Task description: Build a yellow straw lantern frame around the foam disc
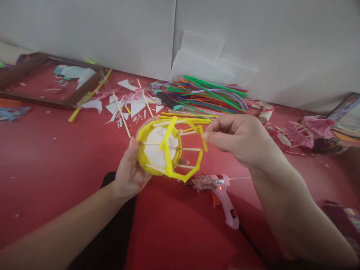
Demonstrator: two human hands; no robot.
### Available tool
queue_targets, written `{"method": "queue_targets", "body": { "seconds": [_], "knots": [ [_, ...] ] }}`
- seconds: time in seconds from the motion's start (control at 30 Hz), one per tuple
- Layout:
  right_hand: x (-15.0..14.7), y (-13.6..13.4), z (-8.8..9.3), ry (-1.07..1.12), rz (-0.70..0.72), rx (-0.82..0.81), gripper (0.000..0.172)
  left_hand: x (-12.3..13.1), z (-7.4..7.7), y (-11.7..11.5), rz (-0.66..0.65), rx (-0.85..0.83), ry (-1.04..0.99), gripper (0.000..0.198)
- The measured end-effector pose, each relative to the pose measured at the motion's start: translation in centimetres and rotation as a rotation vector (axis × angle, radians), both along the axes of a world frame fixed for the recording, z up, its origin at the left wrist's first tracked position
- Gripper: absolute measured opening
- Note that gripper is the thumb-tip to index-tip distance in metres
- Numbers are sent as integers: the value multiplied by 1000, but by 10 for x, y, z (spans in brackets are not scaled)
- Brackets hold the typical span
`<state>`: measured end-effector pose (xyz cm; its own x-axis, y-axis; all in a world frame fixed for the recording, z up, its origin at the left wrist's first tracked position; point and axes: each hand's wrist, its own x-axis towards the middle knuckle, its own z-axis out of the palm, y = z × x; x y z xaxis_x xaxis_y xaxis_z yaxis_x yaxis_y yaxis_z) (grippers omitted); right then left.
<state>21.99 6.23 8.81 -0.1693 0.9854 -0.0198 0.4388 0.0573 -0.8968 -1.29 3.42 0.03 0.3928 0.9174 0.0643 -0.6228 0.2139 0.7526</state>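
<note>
The left hand [129, 175], up and left of the glue gun [222, 197], clasps the round base of the frame [168, 152]. The frame is a cage of yellow pipe cleaners and thin wooden sticks around a white disc, held just above the gun. The right hand [239, 139] pinches its right yellow edge.

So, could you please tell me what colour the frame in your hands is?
The frame is yellow, clearest in the head view.
</note>
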Motion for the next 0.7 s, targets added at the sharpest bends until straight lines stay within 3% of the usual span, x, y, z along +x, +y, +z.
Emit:
{"method": "queue_targets", "body": {
  "seconds": [0.23,0.7],
  "knots": [
    [-2,-1,0,-7,-6,-22,9,4,4,0,23,45,-22,50],
    [-2,1,-1,-41,-9,-15,14,4,4,-2,51,-25,46,59]
  ]
}}
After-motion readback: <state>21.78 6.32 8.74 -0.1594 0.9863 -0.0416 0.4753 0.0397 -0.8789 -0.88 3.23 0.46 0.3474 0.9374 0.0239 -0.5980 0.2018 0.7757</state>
